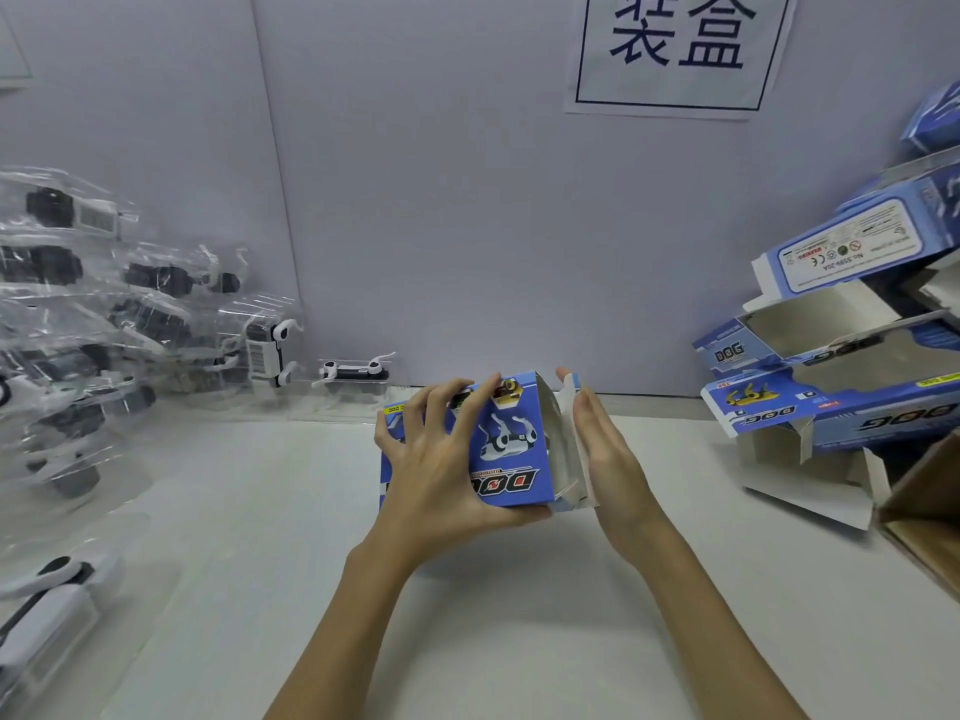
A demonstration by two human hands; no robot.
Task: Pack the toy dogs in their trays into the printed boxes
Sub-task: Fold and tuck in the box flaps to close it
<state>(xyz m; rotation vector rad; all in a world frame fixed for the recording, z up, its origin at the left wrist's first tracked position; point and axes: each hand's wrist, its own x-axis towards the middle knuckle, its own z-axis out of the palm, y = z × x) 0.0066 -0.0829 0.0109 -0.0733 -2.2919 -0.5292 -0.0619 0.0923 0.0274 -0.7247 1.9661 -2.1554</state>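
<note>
A blue printed box (511, 449) with a dog picture and the word DOG is held above the middle of the white table. My left hand (441, 459) grips it from the near left, fingers spread over its top and thumb under its front edge. My right hand (605, 449) lies flat with straight fingers against the white end flap (571, 444) at the box's right end. What is inside the box is hidden. Clear trays with black-and-white toy dogs (130, 314) are piled at the left.
One toy dog in a tray (356, 374) lies by the back wall. Several empty printed boxes (841, 356) are stacked at the right with flaps open. A brown carton corner (930, 506) sits at the right edge. Another trayed dog (47, 605) lies at the near left.
</note>
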